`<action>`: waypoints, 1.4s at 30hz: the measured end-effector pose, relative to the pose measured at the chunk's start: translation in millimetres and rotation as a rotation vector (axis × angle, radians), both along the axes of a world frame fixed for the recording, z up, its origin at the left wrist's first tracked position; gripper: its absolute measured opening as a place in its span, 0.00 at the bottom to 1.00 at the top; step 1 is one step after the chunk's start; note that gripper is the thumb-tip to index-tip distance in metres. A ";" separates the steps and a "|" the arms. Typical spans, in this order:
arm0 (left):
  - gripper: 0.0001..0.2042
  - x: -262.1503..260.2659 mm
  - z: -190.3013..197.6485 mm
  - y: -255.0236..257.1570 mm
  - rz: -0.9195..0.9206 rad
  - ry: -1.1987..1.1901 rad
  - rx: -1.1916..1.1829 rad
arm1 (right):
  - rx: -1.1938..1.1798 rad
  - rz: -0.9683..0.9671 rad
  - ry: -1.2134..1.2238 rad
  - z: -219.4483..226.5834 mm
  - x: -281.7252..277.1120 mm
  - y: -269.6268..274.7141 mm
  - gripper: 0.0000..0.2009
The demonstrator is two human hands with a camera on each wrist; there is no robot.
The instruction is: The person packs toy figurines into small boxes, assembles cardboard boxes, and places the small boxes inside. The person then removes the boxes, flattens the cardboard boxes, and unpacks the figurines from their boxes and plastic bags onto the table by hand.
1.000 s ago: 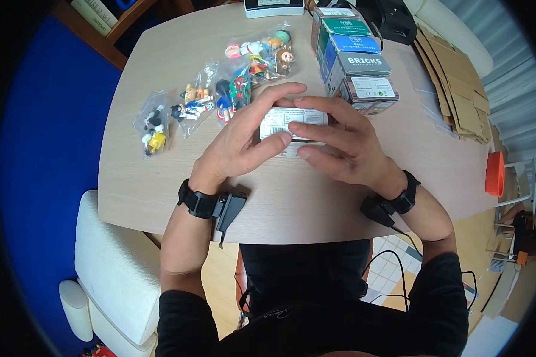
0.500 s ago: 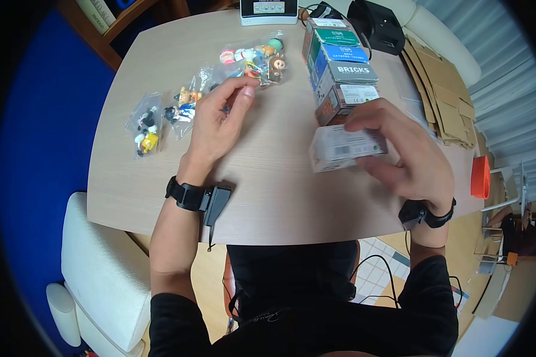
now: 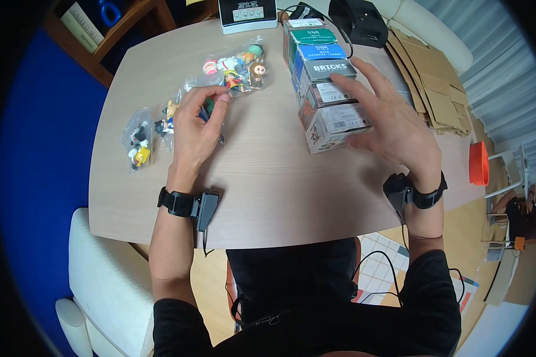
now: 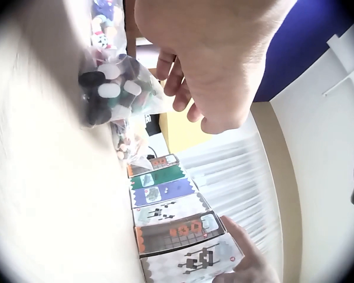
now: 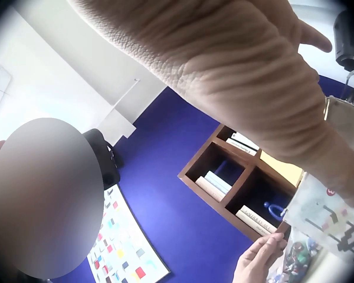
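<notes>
My right hand (image 3: pixel 393 128) is at the right side of the nearest small box (image 3: pixel 324 140), a white one, with its fingers extended and its thumb beside the box's corner. In the left wrist view, its fingertips (image 4: pixel 239 233) lie along the edge of that white box. The box stands at the near end of a row with the brown box (image 3: pixel 333 93), the grey "BRICKS" box (image 3: pixel 327 68) and several more. My left hand (image 3: pixel 196 131) hovers, loosely bent and holding nothing, over a clear bag of figurines (image 4: pixel 115 88) that it partly hides.
More clear bags of toy figurines lie on the left (image 3: pixel 138 143) and farther back (image 3: pixel 235 65). Flattened cardboard (image 3: pixel 438 89) is stacked at the right edge. A device with a screen (image 3: pixel 248 15) and a black object (image 3: pixel 357 22) stand at the back; an orange container (image 3: pixel 478 163) sits right.
The white box went from between both hands to the near end of the row, carried by my right hand, whose fingers have since spread. My left hand let go and moved left over the bags.
</notes>
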State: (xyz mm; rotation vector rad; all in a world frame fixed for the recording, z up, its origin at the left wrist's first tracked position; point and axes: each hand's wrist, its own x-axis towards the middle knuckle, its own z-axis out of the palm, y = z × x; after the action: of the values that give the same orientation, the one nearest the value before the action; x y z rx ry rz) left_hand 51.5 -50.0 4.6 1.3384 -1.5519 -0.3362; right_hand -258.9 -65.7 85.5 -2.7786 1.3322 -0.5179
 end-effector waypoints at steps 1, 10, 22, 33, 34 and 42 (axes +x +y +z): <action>0.13 1.3 1.4 0.1 0.023 -0.107 0.014 | 0.002 -0.002 -0.005 -0.2 0.2 -0.4 0.45; 0.38 6.2 -18.9 4.1 0.132 -0.674 0.273 | 0.157 0.076 -0.069 12.0 -2.9 5.1 0.40; 0.36 15.8 -10.8 -8.1 0.125 -0.472 0.201 | 0.101 0.302 -0.158 66.2 -33.7 43.2 0.38; 0.36 66.8 -26.4 -52.4 0.326 -0.619 0.234 | 0.752 1.822 -0.652 86.9 -57.6 114.9 0.13; 0.35 70.4 -28.3 -55.0 0.307 -0.625 0.211 | 0.753 1.821 -0.641 83.8 -53.9 124.9 0.13; 0.35 67.0 -32.5 -55.3 0.290 -0.764 0.382 | 0.614 2.033 -1.037 38.0 -17.6 171.8 0.14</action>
State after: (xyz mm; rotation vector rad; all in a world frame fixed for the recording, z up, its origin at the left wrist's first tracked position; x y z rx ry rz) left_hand 118.4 -105.3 -27.9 2.1286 -1.9200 0.0920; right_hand -276.5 106.1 123.6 -1.4552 -1.2202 -0.7536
